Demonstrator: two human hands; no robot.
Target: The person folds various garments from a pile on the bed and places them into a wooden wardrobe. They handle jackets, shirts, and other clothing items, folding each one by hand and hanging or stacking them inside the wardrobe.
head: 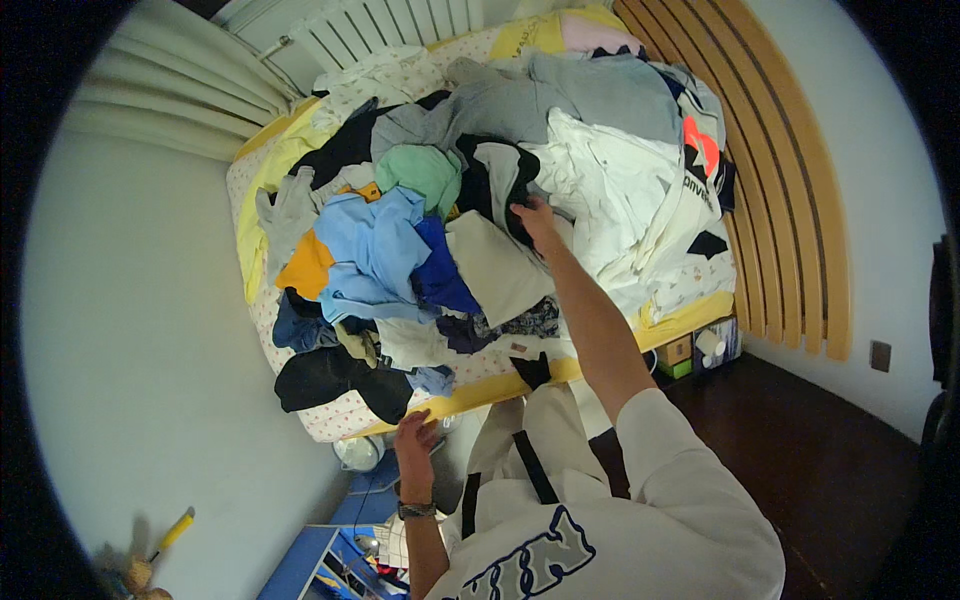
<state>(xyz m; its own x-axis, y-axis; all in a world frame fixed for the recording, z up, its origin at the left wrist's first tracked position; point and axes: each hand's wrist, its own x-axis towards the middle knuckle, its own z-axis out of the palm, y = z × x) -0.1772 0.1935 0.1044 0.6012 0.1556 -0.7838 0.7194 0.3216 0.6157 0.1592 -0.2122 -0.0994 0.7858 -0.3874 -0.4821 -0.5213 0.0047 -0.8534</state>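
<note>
A large heap of clothes covers the bed before me. Near its middle, my right hand (536, 223) grips the edge of a black-and-grey garment (501, 180), its fingertips partly hidden in the dark cloth. Just left of that hand lies a cream cloth (499, 266), and to the right spreads a white shirt (611, 180). My left hand (416, 442) hangs empty by the yellow front edge of the bed, fingers apart, close to a black garment (337, 379). Blue (375, 236) and green (420, 176) clothes are piled farther left, and a wide grey garment (540, 97) lies at the back.
Wooden slats (795, 225) of a headboard rise at the right. A radiator (382, 30) and a curtain (180, 82) stand behind the bed. Below at the left are a blue shelf unit (300, 562) and a white round container (360, 454). Boxes (675, 352) sit under the bed's right corner.
</note>
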